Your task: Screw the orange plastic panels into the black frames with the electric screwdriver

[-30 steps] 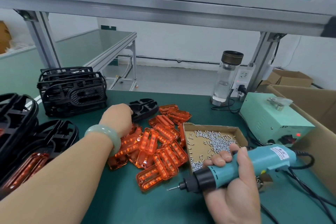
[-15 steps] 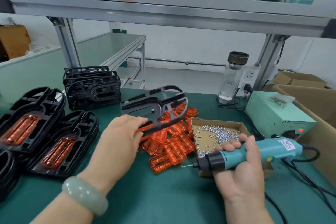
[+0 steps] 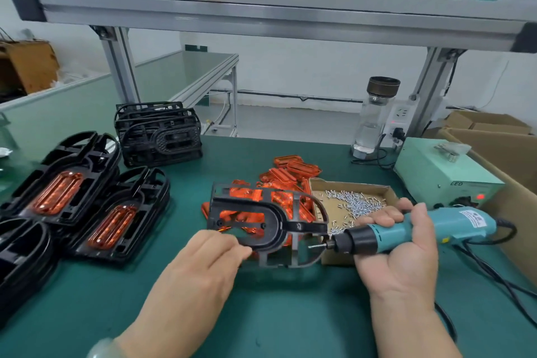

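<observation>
Along the bench's (image 3: 290,314) left edge lie assembled frames (image 3: 61,183), each with an orange panel seated in it, their long axes running from the near left to the far right. Behind them, toward the far-left corner, stands a stack of empty frames (image 3: 158,134). Near the middle, the left hand (image 3: 203,264) pinches the near rim of one black frame (image 3: 261,221). The frame is tilted up facing the camera, its long axis left to right, its rounded end to the right, in front of the heap of loose orange panels (image 3: 290,173). Just right is an open cardboard box (image 3: 386,193) of screws (image 3: 354,203). The right hand (image 3: 401,256) is wrapped around the electric screwdriver (image 3: 421,227). It lies level, bit pointing left, close to the frame's right end. At the far-right edge sit a bottle (image 3: 374,116) and a green power box (image 3: 436,171).
</observation>
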`<state>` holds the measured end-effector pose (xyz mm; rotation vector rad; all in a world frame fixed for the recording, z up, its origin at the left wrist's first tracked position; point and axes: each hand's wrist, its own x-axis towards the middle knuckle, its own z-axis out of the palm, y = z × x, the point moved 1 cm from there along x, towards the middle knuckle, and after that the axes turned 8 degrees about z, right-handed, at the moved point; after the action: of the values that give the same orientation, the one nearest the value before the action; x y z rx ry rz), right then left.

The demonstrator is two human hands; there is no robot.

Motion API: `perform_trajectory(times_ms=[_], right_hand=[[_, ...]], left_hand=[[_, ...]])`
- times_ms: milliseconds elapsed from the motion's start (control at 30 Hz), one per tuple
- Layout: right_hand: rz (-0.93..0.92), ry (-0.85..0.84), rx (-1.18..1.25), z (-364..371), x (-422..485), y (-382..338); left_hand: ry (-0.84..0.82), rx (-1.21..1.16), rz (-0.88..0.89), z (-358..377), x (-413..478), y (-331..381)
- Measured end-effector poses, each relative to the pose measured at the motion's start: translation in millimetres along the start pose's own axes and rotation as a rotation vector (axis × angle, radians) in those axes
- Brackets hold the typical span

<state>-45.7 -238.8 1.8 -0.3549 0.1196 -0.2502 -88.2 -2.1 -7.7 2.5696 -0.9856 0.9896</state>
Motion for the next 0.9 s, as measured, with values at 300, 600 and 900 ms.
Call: perform_trajectory(times_ms=[300,600,900], right_hand=[[0.004,-0.006,0.055,3,-3,-3],[0.016,0.002,0.026,2,-2,2],[-0.001,0.021,0.002,2,-1,4]], left_hand=[[-0.158,-0.184,-0.024,-6,-19,21],[-0.289,-0.287,0.002,-10,-20,31],[-0.354,-0.273,-0.020,-11,-21,35]])
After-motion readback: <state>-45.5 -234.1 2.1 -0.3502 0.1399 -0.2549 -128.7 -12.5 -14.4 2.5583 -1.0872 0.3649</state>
